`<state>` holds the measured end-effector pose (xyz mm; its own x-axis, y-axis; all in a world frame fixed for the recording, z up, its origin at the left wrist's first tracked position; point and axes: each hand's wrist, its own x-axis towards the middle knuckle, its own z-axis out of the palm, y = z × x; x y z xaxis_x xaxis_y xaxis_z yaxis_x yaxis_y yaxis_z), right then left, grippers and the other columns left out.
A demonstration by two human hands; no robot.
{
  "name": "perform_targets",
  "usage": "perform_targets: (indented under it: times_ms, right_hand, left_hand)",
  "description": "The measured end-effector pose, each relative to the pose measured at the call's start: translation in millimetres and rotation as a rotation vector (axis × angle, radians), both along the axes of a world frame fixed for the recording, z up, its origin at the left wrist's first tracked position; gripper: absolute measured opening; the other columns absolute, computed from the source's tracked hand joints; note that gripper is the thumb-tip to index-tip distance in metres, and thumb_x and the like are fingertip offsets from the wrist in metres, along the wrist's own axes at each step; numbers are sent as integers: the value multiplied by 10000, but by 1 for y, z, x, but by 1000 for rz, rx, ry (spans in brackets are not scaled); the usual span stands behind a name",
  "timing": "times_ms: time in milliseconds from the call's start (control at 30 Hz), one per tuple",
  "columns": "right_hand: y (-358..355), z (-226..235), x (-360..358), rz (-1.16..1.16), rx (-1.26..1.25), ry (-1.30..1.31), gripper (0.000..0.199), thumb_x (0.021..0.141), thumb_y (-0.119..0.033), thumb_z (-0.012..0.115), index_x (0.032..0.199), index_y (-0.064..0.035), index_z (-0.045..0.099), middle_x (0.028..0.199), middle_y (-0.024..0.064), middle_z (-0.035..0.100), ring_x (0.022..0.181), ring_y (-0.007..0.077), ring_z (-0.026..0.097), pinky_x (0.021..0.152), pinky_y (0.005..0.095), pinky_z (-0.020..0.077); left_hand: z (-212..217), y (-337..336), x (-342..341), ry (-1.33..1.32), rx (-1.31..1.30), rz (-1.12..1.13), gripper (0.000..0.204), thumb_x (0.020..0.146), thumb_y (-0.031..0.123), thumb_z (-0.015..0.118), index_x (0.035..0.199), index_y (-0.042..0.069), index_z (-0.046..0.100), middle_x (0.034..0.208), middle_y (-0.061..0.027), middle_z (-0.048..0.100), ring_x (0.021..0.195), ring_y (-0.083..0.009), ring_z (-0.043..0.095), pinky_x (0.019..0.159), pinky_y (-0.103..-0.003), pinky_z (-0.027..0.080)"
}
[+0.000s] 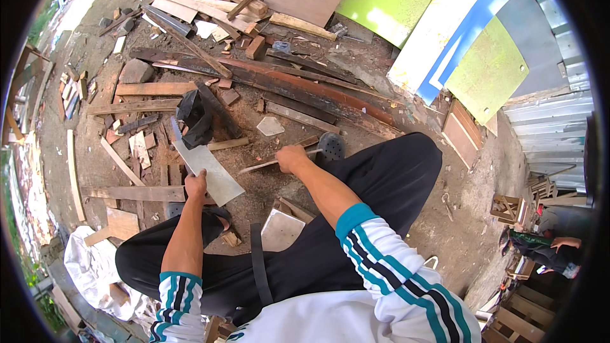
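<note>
- Lying between the two hands, the flat, grey, tapering plate (213, 168), of a material which looks like metal, serves as landmark for every place below.
- Its long axis runs aslant: the narrow end points forward and to the left, while the broad end comes back toward the person and to the right.
- The left hand (196, 185) is the nearer one to the plate; it grasps the left edge, and the thumb seems to press on the flat face.
- The right hand (291, 159) is to the right of the plate, apart from it, with the fingers closed around a thin, straight, pale stick (260, 166) that looks like wood.
- This stick lies roughly crosswise to the plate; its left end points to the plate's right edge and is near it, with a small gap seeming to show.
- Just beside the plate's narrow end is a black, crumpled bag (196, 114).
- Well to the right of the plate, by the other end of the stick, is a dark grey clog with round holes (331, 147).
- To the left of the plate lies a long, flat, brown wooden board (136, 194).
</note>
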<state>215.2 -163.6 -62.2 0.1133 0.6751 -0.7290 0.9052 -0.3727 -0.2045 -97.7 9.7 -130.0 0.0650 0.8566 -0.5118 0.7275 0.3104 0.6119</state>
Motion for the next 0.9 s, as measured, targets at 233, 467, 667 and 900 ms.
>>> perform_targets:
  times_ms: [233,467,667,900]
  right_hand:
    - [-15,-16,24,-133,-182,192,361,826,-182,668,1171,-113,748,1220,147,713,1140,294,684,915,441,555]
    - [4,-29,33,-252,-137,67,310,897,-175,636,1180,-108,742,1317,131,669,1239,308,628,970,430,525]
    - [17,-82,50,-102,91,-131,267,943,-168,572,1139,-120,746,1298,130,658,1295,320,544,1048,491,439]
    - [8,-95,68,-82,-58,-115,403,942,-177,619,1340,-113,614,1437,117,532,1347,318,489,1060,519,405]
  left_hand:
    - [62,-9,1,116,146,-97,413,925,313,667,1137,-38,717,1014,-205,749,946,-298,721,852,-386,520]
    - [59,-50,-25,174,131,-41,450,987,368,578,1105,-46,709,948,-214,740,905,-335,718,825,-410,520]
    - [63,-92,-33,183,67,50,531,1021,431,486,1063,-61,682,924,-264,704,944,-385,696,832,-426,499]
    - [80,-98,-28,121,77,156,560,1031,443,494,941,-82,667,767,-200,668,738,-252,646,730,-388,481]
